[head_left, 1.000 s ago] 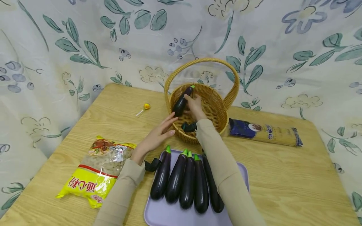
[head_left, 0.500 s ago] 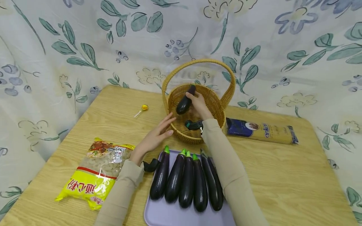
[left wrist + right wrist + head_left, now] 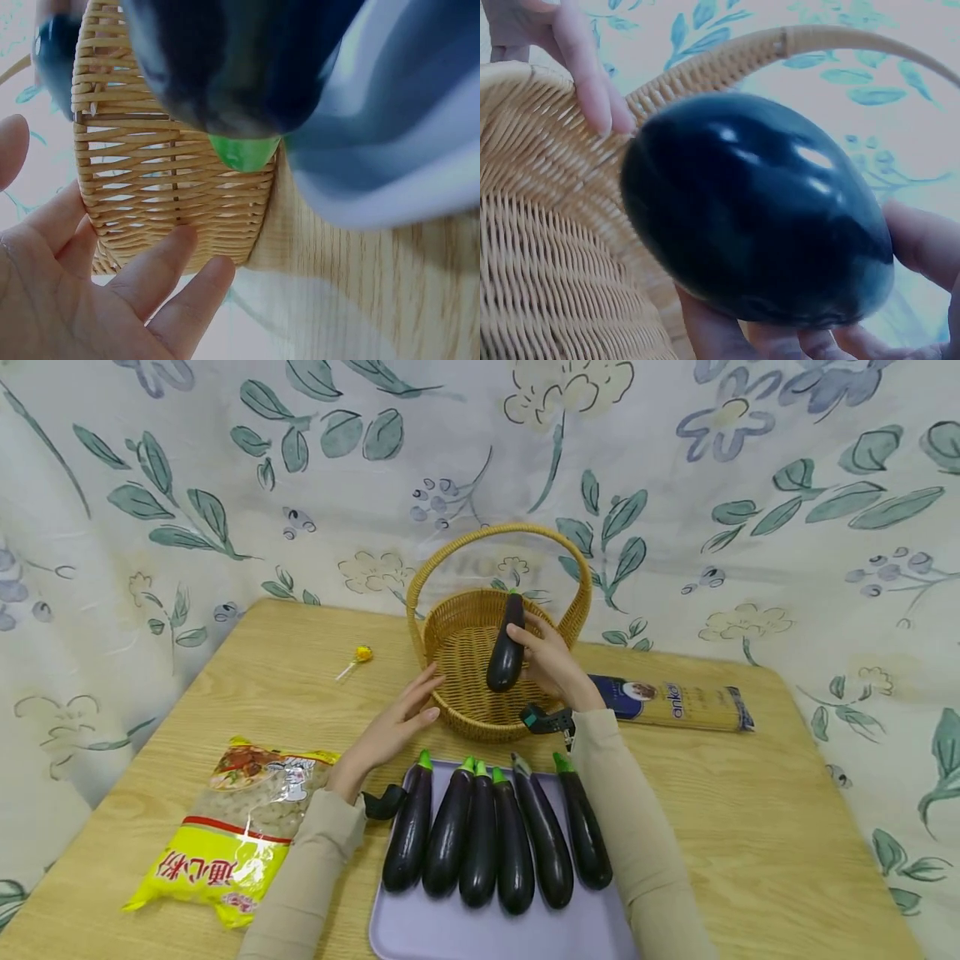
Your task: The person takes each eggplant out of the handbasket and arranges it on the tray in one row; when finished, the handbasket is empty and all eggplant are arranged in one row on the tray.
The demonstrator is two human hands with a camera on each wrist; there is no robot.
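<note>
My right hand (image 3: 555,667) grips a dark purple eggplant (image 3: 506,647) over the right part of a wicker basket (image 3: 468,652). In the right wrist view the eggplant's (image 3: 757,217) rounded end fills the middle, with the thumb on one side and fingers beneath. My left hand (image 3: 390,727) has its fingers extended at the basket's front left side; the left wrist view shows that hand (image 3: 112,292) against or close to the weave (image 3: 165,180), contact hard to tell. In front, a lilac tray (image 3: 450,933) bears several eggplants (image 3: 478,852) lying side by side, green stems toward the basket.
To the left lies a yellow-and-clear bag of pasta (image 3: 236,827). A yellow lollipop (image 3: 363,654) is left of the basket. Behind my right wrist, a pack of spaghetti (image 3: 675,700) lies on the wooden table (image 3: 750,827). A floral curtain (image 3: 337,510) hangs behind.
The held eggplant has moved from the basket's left side to its right and stands more upright. My right forearm shifted right, uncovering another eggplant on the tray. The head view turned slightly.
</note>
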